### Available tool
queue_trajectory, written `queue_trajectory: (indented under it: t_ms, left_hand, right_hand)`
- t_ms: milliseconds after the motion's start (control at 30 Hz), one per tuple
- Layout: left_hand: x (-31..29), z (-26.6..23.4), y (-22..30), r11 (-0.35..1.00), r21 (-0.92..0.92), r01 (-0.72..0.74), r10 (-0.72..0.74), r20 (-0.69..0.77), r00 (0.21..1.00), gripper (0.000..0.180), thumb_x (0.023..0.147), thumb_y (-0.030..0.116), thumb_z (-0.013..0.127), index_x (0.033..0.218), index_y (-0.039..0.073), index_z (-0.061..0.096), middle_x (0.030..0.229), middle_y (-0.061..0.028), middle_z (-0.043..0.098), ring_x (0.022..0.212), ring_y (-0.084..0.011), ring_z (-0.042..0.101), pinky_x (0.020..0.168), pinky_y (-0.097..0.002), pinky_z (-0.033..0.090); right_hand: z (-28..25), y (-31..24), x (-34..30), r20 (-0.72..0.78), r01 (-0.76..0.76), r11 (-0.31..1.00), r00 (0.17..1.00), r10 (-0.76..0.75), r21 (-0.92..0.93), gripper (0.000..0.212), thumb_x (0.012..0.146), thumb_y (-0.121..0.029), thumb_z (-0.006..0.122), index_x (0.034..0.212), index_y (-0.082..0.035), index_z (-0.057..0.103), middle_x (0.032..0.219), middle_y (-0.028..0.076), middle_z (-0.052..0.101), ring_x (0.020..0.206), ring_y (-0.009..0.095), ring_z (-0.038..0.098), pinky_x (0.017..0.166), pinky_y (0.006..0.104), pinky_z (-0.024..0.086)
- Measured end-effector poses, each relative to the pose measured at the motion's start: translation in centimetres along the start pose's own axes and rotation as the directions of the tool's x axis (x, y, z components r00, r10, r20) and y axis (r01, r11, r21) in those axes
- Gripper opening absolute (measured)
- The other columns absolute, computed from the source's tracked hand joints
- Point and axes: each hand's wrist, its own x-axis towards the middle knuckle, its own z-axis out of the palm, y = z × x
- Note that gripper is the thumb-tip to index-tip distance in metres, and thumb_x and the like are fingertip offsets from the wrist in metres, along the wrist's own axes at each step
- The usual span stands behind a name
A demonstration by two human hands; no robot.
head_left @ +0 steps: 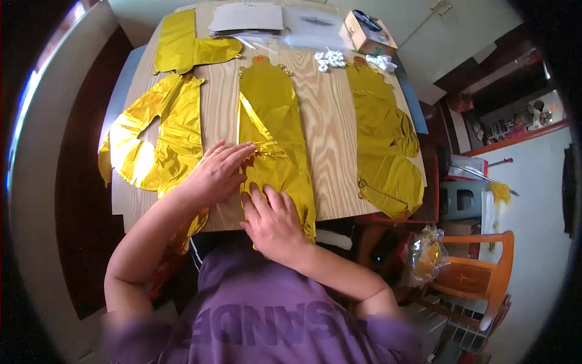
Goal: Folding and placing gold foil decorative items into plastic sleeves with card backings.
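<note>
Clock taken from the right hand: nearest the table edge, fingers spread, pads down on the near end of the middle gold foil, not clamped. Left hand at 10–11 o'clock, fingers laid over the foil's left edge; cannot tell if its thumb pinches anything. Key relation: foil's long axis runs roughly 6 to 12, most of it beyond both hands toward 12; right hand nearer its near end, left nearer mid-length. Other foils: left piece at 10, right piece at 2
</note>
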Motion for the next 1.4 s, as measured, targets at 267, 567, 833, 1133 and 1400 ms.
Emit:
queue_trajectory:
  t_ms: [267, 567, 833, 1133, 1400]
  left_hand:
    - [0.6, -0.2, -1.5, 0.993, 0.063, -0.097, 0.098, -0.008, 0.995, 0.039, 0.092, 0.019, 0.064, 0.129, 0.007, 0.060, 0.139, -0.0143, 0.056, 0.132, -0.0322, 0.050, 0.116, -0.0550, 0.031]
    - [6.1, -0.5, -7.7, 0.989, 0.106, -0.100, 0.102, -0.020, 0.995, 0.032, 0.092, 0.022, 0.066, 0.121, 0.010, 0.067, 0.135, -0.0096, 0.060, 0.131, -0.0279, 0.053, 0.114, -0.0551, 0.034]
    - [8.9, -2.2, -11.1, 0.976, 0.212, 0.041, 0.004, -0.205, 0.979, 0.034, 0.091, 0.024, 0.067, 0.122, 0.009, 0.065, 0.135, -0.0110, 0.059, 0.130, -0.0285, 0.053, 0.115, -0.0528, 0.033]
    - [3.6, 2.0, -0.6, 0.946, 0.319, 0.055, -0.070, 0.033, 0.997, 0.075, 0.098, 0.052, 0.050, 0.149, -0.001, 0.037, 0.158, -0.0238, 0.030, 0.150, -0.0361, 0.024, 0.122, -0.0530, 0.014]
    - [6.2, 2.7, -4.7, 0.923, 0.347, 0.168, -0.176, -0.009, 0.984, 0.089, 0.099, 0.065, 0.035, 0.154, -0.004, 0.026, 0.163, -0.0246, 0.022, 0.153, -0.0359, 0.016, 0.123, -0.0525, 0.008]
  right_hand:
    - [-0.1, -0.3, 0.1, -0.011, 0.017, 1.000, 1.000, -0.017, -0.026, 0.059, 0.080, -0.029, 0.076, 0.129, 0.000, 0.059, 0.137, 0.018, 0.053, 0.122, 0.034, 0.049, 0.098, 0.0459, 0.039]
    - [-0.3, -0.2, 0.2, -0.012, 0.032, 0.998, 0.999, -0.033, -0.061, 0.061, 0.079, -0.029, 0.077, 0.130, -0.001, 0.060, 0.136, 0.018, 0.054, 0.121, 0.035, 0.050, 0.095, 0.0476, 0.041]
    - [-0.9, -0.3, 0.6, 0.023, 0.055, 0.996, 0.998, -0.053, -0.066, 0.059, 0.079, -0.029, 0.077, 0.128, 0.000, 0.061, 0.136, 0.019, 0.055, 0.121, 0.036, 0.051, 0.093, 0.0475, 0.043]
    - [-1.0, 0.0, 0.8, 0.083, 0.064, 0.994, 0.995, -0.057, -0.085, 0.056, 0.081, -0.032, 0.076, 0.124, -0.001, 0.062, 0.134, 0.021, 0.055, 0.121, 0.035, 0.052, 0.089, 0.0462, 0.043]
    - [-0.9, -0.2, 0.4, 0.037, 0.084, 0.986, 0.996, -0.079, -0.141, 0.055, 0.082, -0.034, 0.074, 0.124, -0.001, 0.062, 0.133, 0.021, 0.056, 0.120, 0.035, 0.052, 0.085, 0.0455, 0.043]
